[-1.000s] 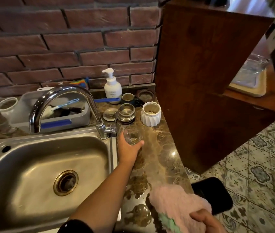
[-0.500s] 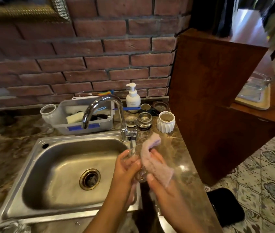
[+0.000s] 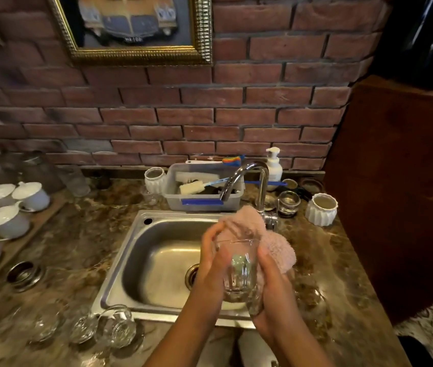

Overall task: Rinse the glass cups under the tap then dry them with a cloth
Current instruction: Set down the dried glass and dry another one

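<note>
A clear glass cup (image 3: 239, 271) is held roughly upright over the right side of the sink (image 3: 120, 263), in front of the tap (image 3: 252, 178). Its wall is see-through, ribbed lower down, and its base is thick. Fine detail is blurred. A pink fluffy cloth (image 3: 273, 242) is bunched behind and to the right of the cup, touching its rim. Whether any cloth is tucked inside cannot be told.

The left hand (image 3: 211, 263) is wrapped round the cup's left side with its fingers curled. The right hand (image 3: 272, 290) is curled round the cup's right side and base, and the cloth is gripped in it and draped over its fingers. Both hands are brought together on the cup, and the forearms come in from the bottom edge.

More glasses (image 3: 116, 328) are seen on the brown marbled table (image 3: 77, 247) at the sink's near-left corner. White lidded pots (image 3: 6, 221) are lined up at the far left. A grey tub (image 3: 202, 201) with brushes in it is set behind the sink. A white pump bottle (image 3: 273, 165) and a ribbed white jar (image 3: 321, 209) are placed right of the tap. A gold-framed picture (image 3: 136, 27) is hung on the brick wall (image 3: 263, 120).
</note>
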{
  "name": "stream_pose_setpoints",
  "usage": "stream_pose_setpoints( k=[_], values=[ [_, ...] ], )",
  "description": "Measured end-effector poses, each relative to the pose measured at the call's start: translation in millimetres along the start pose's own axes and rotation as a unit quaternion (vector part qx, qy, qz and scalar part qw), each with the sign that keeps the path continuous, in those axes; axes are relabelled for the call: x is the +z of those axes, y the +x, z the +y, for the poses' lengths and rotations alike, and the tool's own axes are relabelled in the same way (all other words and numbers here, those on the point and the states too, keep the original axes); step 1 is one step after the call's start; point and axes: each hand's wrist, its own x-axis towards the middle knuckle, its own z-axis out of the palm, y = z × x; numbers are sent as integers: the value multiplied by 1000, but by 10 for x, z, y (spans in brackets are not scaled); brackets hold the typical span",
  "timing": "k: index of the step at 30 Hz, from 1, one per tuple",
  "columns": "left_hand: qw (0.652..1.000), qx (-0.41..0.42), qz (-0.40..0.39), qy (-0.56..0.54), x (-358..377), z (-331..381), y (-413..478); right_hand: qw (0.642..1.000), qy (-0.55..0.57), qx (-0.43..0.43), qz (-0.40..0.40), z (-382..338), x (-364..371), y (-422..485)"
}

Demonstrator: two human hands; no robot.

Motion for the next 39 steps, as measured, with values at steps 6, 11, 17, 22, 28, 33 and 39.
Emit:
stream_pose_setpoints(
  k=[6, 11, 17, 22, 28, 33, 39],
  values=[
    [992, 49, -66, 97, -317, -21, 43, 996, 21, 49, -78, 49, 22, -35],
    [964, 59, 12, 258, -333, 0, -35, 996, -34, -38, -71, 115, -21, -9],
    [991, -73, 76, 85, 54, 74, -154, 910, -343, -221, 74, 163, 79, 29],
    [989, -75, 124, 3, 49, 62, -166, 936, -262, -232, 33, 234, 108, -72],
    [982, -126, 135, -32, -10, 181, -121, 939, -261, -211, -81, 228, 81, -81],
    [977, -157, 137, -52, -114, 158, -109, 916, -331, -198, -109, 170, 5, -56],
    [994, -90, 42, 33, -134, 112, -187, 925, -300, -225, -60, 133, -8, -44]
  ],
)
